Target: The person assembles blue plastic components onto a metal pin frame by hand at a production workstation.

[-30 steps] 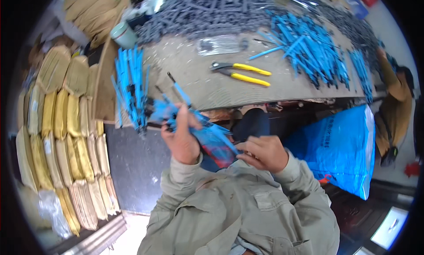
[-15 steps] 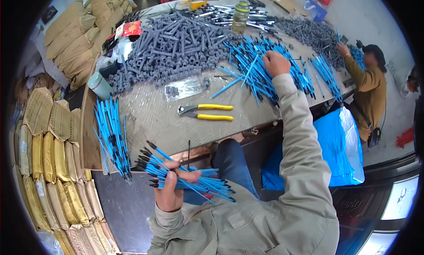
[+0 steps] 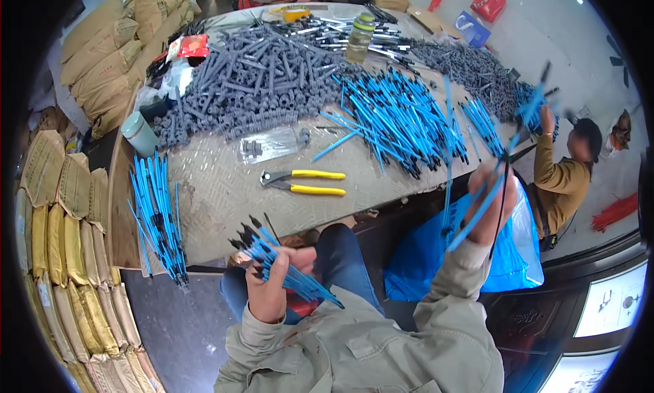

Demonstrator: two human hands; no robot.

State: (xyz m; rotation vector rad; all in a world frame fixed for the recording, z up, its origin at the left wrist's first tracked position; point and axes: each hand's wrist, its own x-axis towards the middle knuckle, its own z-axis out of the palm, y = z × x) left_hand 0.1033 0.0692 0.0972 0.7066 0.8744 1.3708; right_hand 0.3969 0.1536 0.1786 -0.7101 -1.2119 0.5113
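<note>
My left hand (image 3: pixel 272 291) is closed round a bundle of thin blue rods with black tips (image 3: pixel 303 284), held over my lap with its tips toward the upper left. Off the table's front edge, to the right, my right hand (image 3: pixel 492 206) is raised and smeared by motion. A few long blue rods with black ends (image 3: pixel 485 210) are gripped in it, pointing up and down. On the table lies a large pile of the same rods (image 3: pixel 402 120), to the left of my right hand. Yellow-handled cutting pliers (image 3: pixel 303 182) rest between the pile and my left hand.
A heap of grey plastic plugs (image 3: pixel 252 76) covers the table's far middle. Another rod bundle (image 3: pixel 158 216) overhangs the left edge near a pale green cup (image 3: pixel 139 134). A water bottle (image 3: pixel 360 37) stands behind. A blue bag (image 3: pixel 422 257) hangs right; a co-worker (image 3: pixel 565 161) is beyond.
My right hand has lifted away from the rod pile and come right and nearer, now with a few blue rods in it. My left hand keeps its bundle.
</note>
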